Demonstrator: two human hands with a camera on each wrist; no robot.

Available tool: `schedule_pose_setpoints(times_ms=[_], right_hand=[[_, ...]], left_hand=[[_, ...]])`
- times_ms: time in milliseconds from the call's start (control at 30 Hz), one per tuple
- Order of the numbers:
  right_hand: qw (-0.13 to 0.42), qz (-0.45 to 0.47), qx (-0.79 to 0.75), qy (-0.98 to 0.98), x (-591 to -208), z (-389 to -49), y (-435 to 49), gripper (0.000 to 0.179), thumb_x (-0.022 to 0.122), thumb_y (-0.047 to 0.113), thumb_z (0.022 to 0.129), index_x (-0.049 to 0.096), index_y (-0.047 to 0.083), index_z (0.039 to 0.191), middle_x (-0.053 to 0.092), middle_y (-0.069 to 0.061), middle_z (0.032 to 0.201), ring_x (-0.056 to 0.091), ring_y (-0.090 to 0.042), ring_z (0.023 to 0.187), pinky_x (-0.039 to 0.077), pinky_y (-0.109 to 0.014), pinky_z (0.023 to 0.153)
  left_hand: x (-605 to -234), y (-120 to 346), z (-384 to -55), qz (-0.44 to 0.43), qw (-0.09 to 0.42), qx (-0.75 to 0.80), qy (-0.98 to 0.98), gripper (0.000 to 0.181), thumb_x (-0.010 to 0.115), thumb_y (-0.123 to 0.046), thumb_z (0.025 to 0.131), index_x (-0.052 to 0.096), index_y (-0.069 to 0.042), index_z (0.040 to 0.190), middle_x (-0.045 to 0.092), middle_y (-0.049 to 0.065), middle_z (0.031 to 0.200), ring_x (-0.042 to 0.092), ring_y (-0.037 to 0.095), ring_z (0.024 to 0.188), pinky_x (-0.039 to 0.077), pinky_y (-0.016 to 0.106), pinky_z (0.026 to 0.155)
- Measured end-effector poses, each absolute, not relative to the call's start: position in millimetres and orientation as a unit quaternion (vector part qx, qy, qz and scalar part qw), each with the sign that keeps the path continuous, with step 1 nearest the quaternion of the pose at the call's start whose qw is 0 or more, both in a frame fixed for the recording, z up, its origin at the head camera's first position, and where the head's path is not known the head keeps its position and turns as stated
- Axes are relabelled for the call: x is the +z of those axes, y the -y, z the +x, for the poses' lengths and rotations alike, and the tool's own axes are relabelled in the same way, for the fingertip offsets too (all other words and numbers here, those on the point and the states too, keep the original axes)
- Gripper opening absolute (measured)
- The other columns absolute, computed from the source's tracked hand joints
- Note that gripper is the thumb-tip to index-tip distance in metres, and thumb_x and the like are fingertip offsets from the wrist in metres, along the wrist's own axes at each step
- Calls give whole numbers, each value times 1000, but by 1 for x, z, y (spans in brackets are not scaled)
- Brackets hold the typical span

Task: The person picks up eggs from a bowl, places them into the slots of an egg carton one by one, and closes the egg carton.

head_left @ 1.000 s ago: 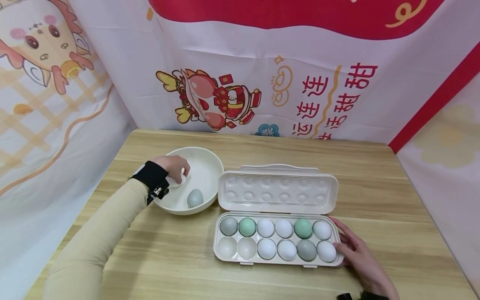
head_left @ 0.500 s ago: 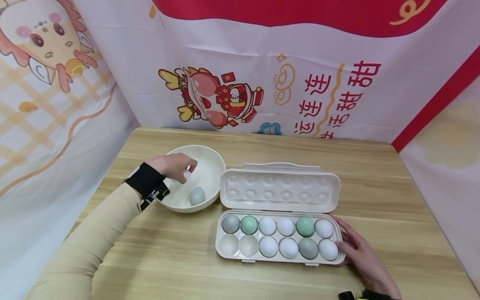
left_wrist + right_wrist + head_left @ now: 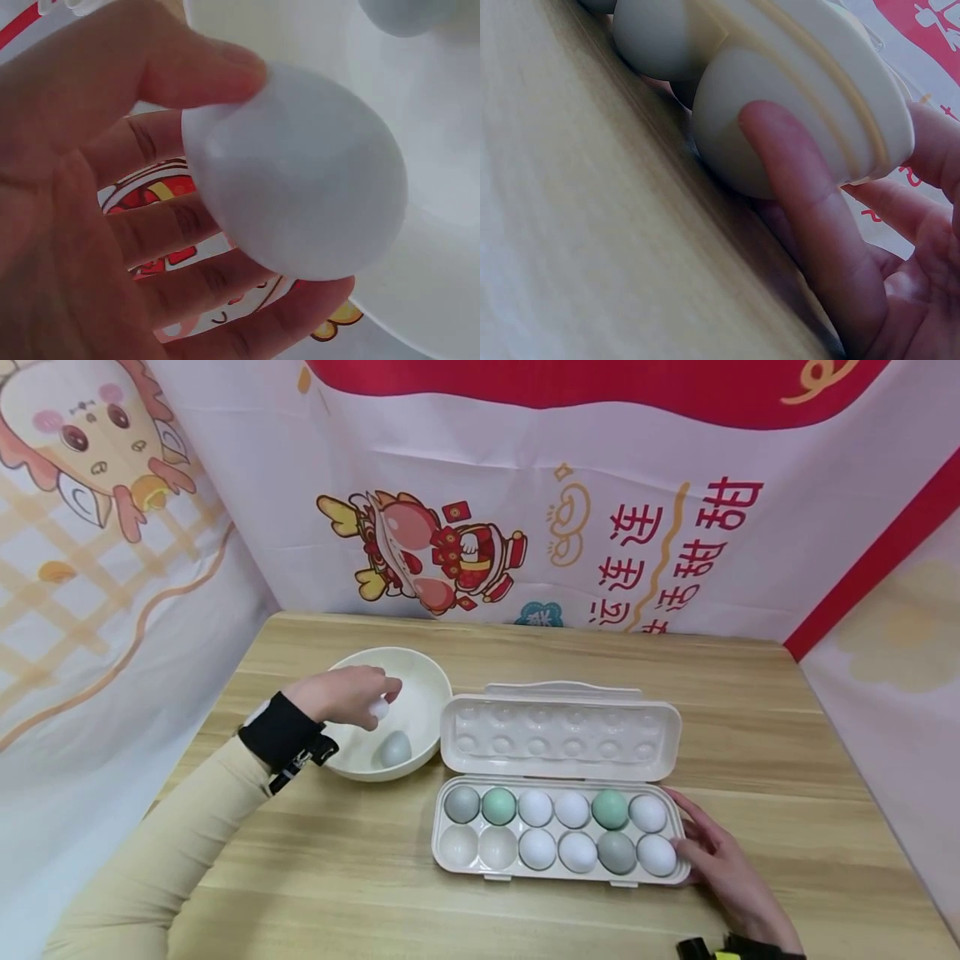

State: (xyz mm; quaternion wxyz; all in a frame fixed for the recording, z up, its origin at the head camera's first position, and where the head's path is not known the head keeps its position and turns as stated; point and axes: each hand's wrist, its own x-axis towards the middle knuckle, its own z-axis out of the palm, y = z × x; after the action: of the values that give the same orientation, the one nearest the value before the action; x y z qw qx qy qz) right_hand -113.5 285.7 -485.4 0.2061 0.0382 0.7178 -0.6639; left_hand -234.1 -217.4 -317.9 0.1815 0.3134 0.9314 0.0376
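My left hand (image 3: 351, 695) pinches a white egg (image 3: 300, 172) between thumb and fingers, over the cream bowl (image 3: 429, 693). A pale blue-grey egg (image 3: 395, 749) lies in the bowl, below that hand. At the right, my right hand (image 3: 723, 864) grips the end of the egg carton (image 3: 480, 875); in the right wrist view its thumb presses on the carton's rounded cup (image 3: 727, 127). White, green and grey eggs fill most of the carton's cups. The two front-left cups (image 3: 477, 847) hold nothing.
The carton's lid (image 3: 558, 760) stands opened back behind it, right beside the bowl. All of it sits on a wood-grain table (image 3: 352, 860). A printed cloth (image 3: 450, 435) hangs behind the table, with more cloth along both sides.
My left hand has lifted the white egg from the bowl's left side and moved slightly right. The right hand keeps its grip on the carton's end.
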Motion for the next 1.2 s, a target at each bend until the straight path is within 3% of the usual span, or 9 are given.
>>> schedule_pose_setpoints(times_ms=[333,800,1200], right_hand=[[216,61,-658,-719,-483,-115,-284,69,58,8,94,27,25,153,43,-27,137,61,-27,99,54,-43,74],[213,44,-659,-720,-484,-114,-285,68,58,8,94,28,23,153,47,-24,133,62,-26,98,55,-43,72],[220,52,-653,-723,-482,-115,-286,68,57,8,95,26,24,153,45,-26,135,62,-27,97,55,-43,72]], left_hand=[[-310,202,-214,321,164,20,-932,23,72,-1,75,55,-9,89,49,4,78,48,21,68,42,31,62],[-314,186,-186,342,89,3,-935,27,70,0,72,59,-8,95,53,6,83,52,23,68,45,33,55],[-318,178,-166,356,58,-12,-933,29,76,-5,75,61,-7,100,53,6,84,54,26,74,49,36,60]])
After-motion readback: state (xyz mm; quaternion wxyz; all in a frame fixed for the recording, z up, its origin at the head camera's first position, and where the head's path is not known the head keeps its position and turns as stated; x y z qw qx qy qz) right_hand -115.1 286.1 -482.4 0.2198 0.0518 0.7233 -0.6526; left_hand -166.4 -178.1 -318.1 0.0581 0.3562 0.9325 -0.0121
